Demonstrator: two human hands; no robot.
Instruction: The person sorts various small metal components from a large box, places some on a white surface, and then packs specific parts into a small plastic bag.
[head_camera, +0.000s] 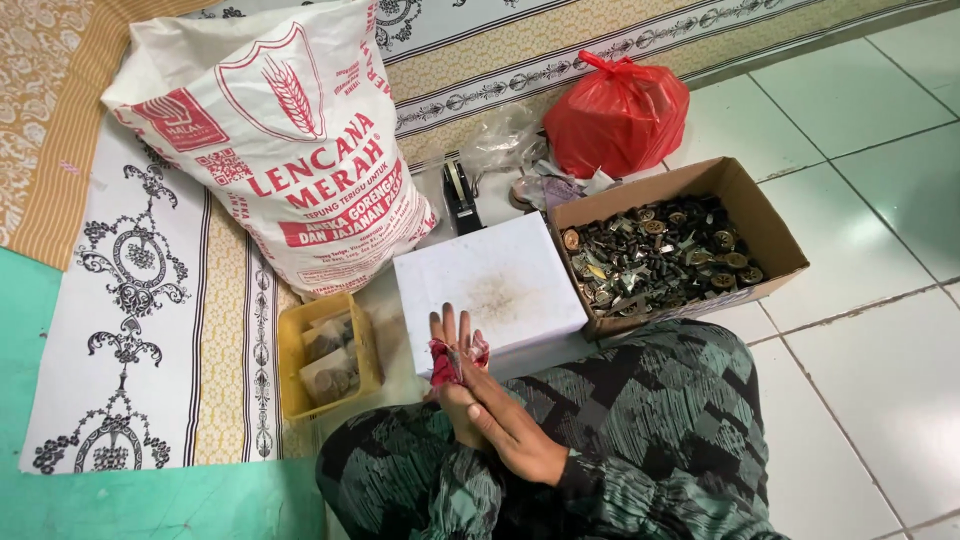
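Observation:
My two hands are pressed together palm to palm above my lap, fingers pointing away from me. My right hand (515, 425) lies on top and covers most of my left hand (447, 335), of which only the fingertips show. A crumpled red and white wrapper (447, 362) is squeezed between them near the fingers. Just beyond the fingertips stands a white box (487, 283) with a brownish stain on its lid.
A cardboard box (765, 228) of small dark metal parts sits right of the white box. A yellow tray (291, 362) holding small bags is on the left. Behind are a large white printed sack (275, 140), a red plastic bag (615, 115), a tape dispenser (460, 195) and clear bags.

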